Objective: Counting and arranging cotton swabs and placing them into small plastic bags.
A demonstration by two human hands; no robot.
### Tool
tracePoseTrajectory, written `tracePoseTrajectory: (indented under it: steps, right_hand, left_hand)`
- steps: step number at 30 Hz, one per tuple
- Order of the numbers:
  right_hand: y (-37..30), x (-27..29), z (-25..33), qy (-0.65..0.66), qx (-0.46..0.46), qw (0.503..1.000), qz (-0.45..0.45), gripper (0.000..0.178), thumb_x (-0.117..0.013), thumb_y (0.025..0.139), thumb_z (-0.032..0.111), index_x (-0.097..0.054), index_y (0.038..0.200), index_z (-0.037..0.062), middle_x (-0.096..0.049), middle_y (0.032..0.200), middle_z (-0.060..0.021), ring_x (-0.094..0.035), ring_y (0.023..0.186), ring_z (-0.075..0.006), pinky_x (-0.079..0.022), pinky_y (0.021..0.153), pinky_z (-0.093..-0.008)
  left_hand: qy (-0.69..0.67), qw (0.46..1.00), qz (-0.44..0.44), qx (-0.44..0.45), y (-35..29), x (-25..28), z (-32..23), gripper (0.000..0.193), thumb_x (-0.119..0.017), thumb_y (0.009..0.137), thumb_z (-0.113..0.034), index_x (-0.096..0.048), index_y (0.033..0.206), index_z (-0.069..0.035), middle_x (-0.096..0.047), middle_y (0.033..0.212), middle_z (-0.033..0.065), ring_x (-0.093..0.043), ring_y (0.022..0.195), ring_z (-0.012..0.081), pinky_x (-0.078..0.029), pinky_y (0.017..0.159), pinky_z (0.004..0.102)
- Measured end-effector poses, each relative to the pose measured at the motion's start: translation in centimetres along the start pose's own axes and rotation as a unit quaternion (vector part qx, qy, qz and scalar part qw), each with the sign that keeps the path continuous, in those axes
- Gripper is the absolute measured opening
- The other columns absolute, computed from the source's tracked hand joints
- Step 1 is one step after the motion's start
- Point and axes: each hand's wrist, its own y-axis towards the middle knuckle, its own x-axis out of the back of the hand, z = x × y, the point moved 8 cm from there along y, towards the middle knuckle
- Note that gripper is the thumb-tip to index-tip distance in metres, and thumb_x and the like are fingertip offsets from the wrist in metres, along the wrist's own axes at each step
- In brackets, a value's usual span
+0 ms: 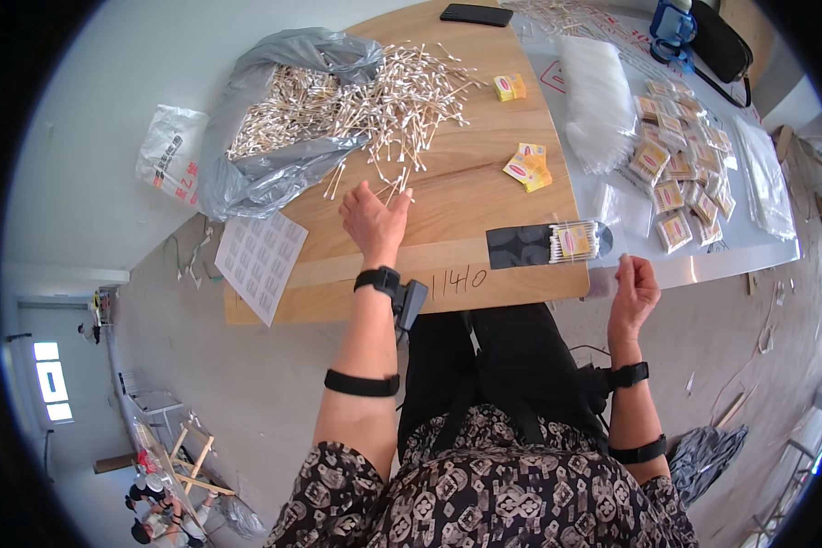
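Note:
My left hand (373, 224) reaches over the wooden table, thumb and fingers apart, beside a few loose cotton swabs (398, 181) at the near edge of a big pile (411, 100). The pile spills from an opened grey plastic bag (228, 173). Off the table's near right corner is my right hand (635, 290), its thumb and fingertips pinched together; anything between them is too small to make out. Between the hands, a dark strip with round marks (516, 247) lies at the table edge. On its right end rests a row of swabs with a yellow label card (575, 241).
Yellow cards lie in two stacks (528, 168) (510, 88). A label sheet (261, 260) overhangs the left edge. Rightward are clear plastic bags (598, 105), packed swab bundles (680, 164), a blue bottle (671, 32) and a black pouch (721, 41). A phone (476, 15) lies far back.

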Motion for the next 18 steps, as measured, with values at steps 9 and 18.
tracePoseTrajectory:
  steps: [9,18]
  right_hand:
    - [-5.1,-9.0,5.1,-0.081,0.071,0.963,0.246,0.010,-0.066,0.088,0.006,-0.061,0.082,-0.0004,-0.049,0.063,0.0012,-0.043,0.060,-0.0050,-0.039,0.055,-0.0233]
    - [-7.7,-12.6,4.8,-0.105,0.076,0.933,0.335,0.009,-0.066,0.085,0.006,-0.061,0.081,0.0000,-0.057,0.064,-0.0095,-0.054,0.057,-0.0159,-0.044,0.055,-0.0287]
  left_hand:
    - [0.051,0.999,-0.001,0.002,0.9,-1.9,0.1,0.033,-0.071,0.080,-0.032,-0.060,0.101,-0.010,-0.057,0.111,0.0099,-0.050,0.112,0.0308,-0.040,0.091,0.0492]
    - [0.024,0.998,-0.005,-0.052,0.7,-2.2,1.4,0.012,-0.066,0.080,-0.010,-0.059,0.089,-0.014,-0.059,0.096,0.0048,-0.054,0.101,0.0287,-0.040,0.085,0.0476]
